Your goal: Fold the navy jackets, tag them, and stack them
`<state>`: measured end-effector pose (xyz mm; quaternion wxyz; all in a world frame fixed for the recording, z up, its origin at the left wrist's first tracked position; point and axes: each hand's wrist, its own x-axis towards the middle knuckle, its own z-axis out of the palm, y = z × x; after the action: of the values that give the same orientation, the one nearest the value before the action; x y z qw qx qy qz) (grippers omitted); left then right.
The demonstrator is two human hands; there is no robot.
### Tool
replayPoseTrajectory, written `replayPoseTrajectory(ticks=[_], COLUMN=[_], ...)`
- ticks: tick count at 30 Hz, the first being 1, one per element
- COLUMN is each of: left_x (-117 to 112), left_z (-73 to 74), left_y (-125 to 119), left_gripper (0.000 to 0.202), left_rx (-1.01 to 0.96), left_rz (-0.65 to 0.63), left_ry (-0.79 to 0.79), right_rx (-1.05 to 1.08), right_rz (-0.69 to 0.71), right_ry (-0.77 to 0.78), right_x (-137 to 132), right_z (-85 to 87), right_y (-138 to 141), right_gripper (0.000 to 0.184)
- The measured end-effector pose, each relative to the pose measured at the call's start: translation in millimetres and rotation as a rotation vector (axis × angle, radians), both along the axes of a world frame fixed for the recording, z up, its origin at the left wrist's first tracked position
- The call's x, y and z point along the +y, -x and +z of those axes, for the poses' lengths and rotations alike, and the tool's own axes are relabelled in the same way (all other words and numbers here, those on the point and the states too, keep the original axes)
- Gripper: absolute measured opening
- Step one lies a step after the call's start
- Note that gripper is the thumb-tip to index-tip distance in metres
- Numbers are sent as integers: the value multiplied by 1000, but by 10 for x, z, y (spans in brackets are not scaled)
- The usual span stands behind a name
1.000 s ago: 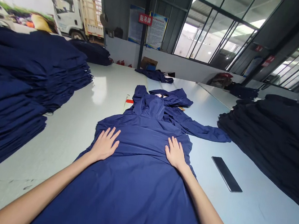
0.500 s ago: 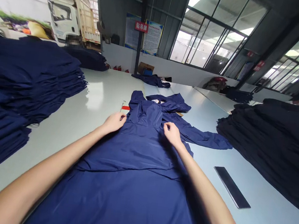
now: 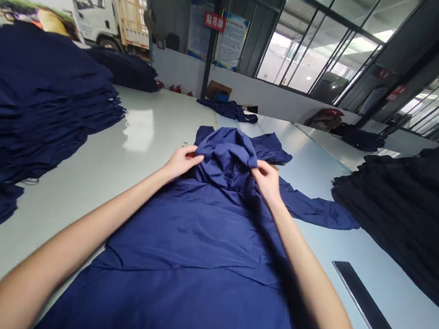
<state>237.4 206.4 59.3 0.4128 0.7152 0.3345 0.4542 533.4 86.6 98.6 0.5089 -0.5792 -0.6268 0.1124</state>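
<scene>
A navy blue hooded jacket [image 3: 194, 236] lies spread on the table in front of me, its body nearest and its hood [image 3: 226, 157] at the far end. My left hand [image 3: 183, 162] pinches the hood's left edge between thumb and fingers. On the opposite side, my right hand [image 3: 267, 180] grips the right edge the same way. Between them the hood is raised and puffed up, with folds below its rim. One sleeve [image 3: 318, 209] stretches out to the right. A small red item is partly hidden behind my left hand.
Tall stacks of folded navy garments stand on the left [image 3: 45, 84] and right [image 3: 410, 209] of the table [image 3: 134, 170]. A flat dark rectangular plate [image 3: 365, 300] lies right of my right forearm. Another navy garment [image 3: 228, 110] rests farther back.
Both hands have moved slightly forward and taken hold of the hood's edges. The hood, lying flatter before, is now lifted and opened out. The view has shifted a little.
</scene>
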Motion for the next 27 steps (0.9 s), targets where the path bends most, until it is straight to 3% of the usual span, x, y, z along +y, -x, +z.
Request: replayPoseTrajectory(ticks=[2,3,6,8,11,14,16,19,24,27], left_x=[-359,-543,-1011,-1217,-1386,-1447,-1453,-1423,-1205,-1003], left_z=[-112,-171,-272,-249,-130,-15,35,93,279,402], left_y=[521,744,1080,1011,681,403,334,368,527,607], left_gripper=[32,29,44,62,76,71,52,26,37,47], left_rx=[134,229,449,544,711,902,999,1023,748,532], left_rz=[-210,-261,-290,-342,-544,-627,-608,-570,-518,-503], left_ry=[-116,-178,-369,-490,-635,-692,-686,-632,-267,54], right_rx=[-141,-203,-365,-479,-683,-893,-965,-861,-217,27], right_rz=[244,299,268,271,444,576,532,368,19,-56], right_ry=[60,127,185,114,77,190,249,208,157,198], right_x=[-603,-882,-1449,-1579,-1549,-1468,-1451,-1462,-1330,-1171], right_z=[-54,-102,-245,-284,-294,-340,-387,-424,-346,-234], right_y=[-134,-193,-226,-83,274,529,555,431,125,-24], right_gripper=[18,21,52,65,74,73,62,42,26,25])
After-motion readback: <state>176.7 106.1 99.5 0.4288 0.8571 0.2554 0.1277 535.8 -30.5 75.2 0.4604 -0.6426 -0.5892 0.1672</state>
